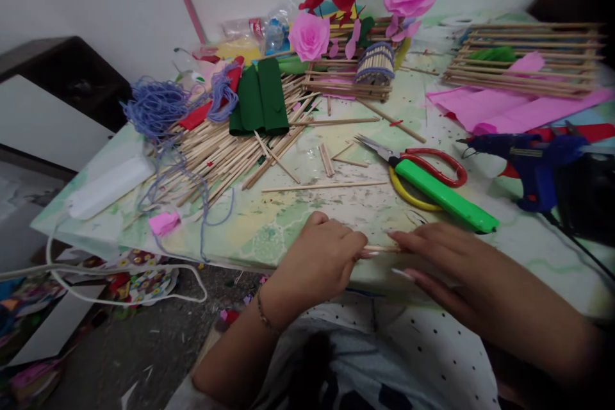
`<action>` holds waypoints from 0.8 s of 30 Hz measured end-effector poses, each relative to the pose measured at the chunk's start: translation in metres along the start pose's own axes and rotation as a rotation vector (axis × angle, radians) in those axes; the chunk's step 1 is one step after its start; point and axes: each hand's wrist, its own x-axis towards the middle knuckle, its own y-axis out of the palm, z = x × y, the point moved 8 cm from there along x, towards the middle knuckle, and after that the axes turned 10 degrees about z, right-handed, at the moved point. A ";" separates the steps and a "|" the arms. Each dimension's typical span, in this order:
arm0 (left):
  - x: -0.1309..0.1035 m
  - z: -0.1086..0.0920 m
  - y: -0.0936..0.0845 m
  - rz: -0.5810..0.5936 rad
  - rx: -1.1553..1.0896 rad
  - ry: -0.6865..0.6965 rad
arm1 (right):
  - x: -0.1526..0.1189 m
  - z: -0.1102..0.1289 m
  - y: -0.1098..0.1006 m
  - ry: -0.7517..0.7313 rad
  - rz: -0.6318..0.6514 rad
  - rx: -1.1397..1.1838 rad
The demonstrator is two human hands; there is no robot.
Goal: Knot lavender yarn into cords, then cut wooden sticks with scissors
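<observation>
My left hand (324,256) is closed around a thin wooden stick (383,248) at the table's front edge. The stick's right end reaches toward my right hand (446,262), whose fingers are stretched out with the thumb apart below them. Whether those fingertips touch the stick, I cannot tell. Just beyond the hands lie scissors (435,157) with one red and one yellow handle, and a green utility knife (446,195) rests across them. A long loose stick (327,186) and some short stick pieces (326,160) lie farther in.
A blue glue gun (533,154) is at right, below a stick frame (523,70). Paper flowers (310,36) stand at the back. To the left are a stick pile (216,154), purple yarn (156,106), dark green felt (259,99) and a white power strip (113,189).
</observation>
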 end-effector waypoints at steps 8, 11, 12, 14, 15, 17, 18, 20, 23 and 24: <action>-0.006 -0.014 -0.003 0.136 0.031 0.207 | 0.005 0.008 0.031 0.141 0.513 0.621; -0.006 -0.014 -0.005 0.151 0.029 0.244 | 0.003 0.012 0.040 0.188 0.588 0.866; -0.006 -0.014 -0.007 0.149 0.025 0.250 | 0.002 0.012 0.044 0.207 0.597 0.970; -0.003 -0.012 -0.013 0.128 0.017 0.250 | 0.001 0.013 0.052 0.246 0.603 1.178; -0.002 -0.010 -0.019 0.103 0.017 0.243 | 0.001 0.013 0.055 0.264 0.605 1.265; 0.003 -0.008 -0.035 0.023 0.030 0.206 | 0.003 0.010 0.058 0.309 0.587 1.372; 0.006 -0.008 -0.045 -0.026 0.043 0.179 | 0.005 0.007 0.058 0.334 0.560 1.386; 0.014 -0.007 -0.063 -0.120 0.082 0.121 | 0.011 0.002 0.051 0.371 0.477 1.377; 0.032 -0.011 -0.078 -0.225 0.136 0.051 | 0.019 0.001 0.041 0.376 0.378 1.373; 0.040 -0.013 -0.080 -0.246 0.146 0.042 | 0.022 0.003 0.038 0.362 0.357 1.381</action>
